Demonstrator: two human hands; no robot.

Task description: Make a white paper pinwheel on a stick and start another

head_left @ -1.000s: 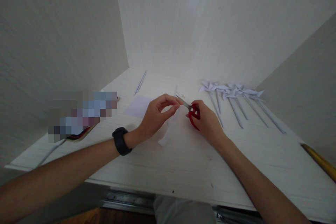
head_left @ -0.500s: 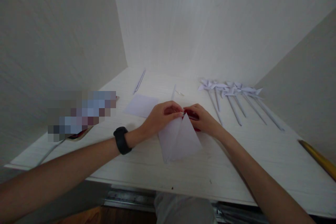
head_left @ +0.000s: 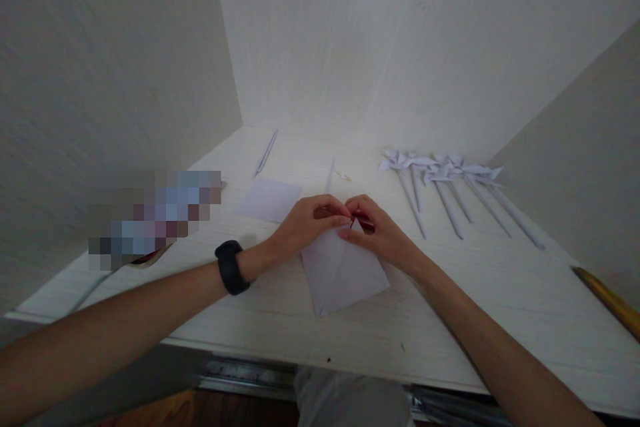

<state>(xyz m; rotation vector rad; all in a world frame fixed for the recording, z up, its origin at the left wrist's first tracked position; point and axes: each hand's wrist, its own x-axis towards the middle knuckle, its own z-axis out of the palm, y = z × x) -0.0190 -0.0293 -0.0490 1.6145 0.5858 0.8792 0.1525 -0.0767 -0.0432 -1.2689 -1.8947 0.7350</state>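
Observation:
A white sheet of paper [head_left: 343, 277] with a diagonal crease lies close in front of me, its far edge raised into my fingers. My left hand [head_left: 310, 223] pinches that edge between thumb and fingers. My right hand [head_left: 383, 230] is closed on the same edge, its thumb over the paper's near face. The fingertips of both hands almost meet there. Dark red shows inside the right hand's curl, but I cannot tell what it is. Behind the hands lie a thin paper stick [head_left: 331, 175] and a small white scrap [head_left: 343, 175].
Several paper pinwheels on sticks [head_left: 445, 170] lie at the back right. Another flat paper sheet [head_left: 267, 199] is left of my hands, with thin rolled paper sticks [head_left: 266, 152] beyond it. A blurred-out device [head_left: 165, 213] lies at the left. A yellow object [head_left: 607, 300] sits at the right edge.
My right hand has shifted slightly left, and its thumb now lies over the paper. The red item seen below that hand earlier no longer shows there. The paper lies a little flatter.

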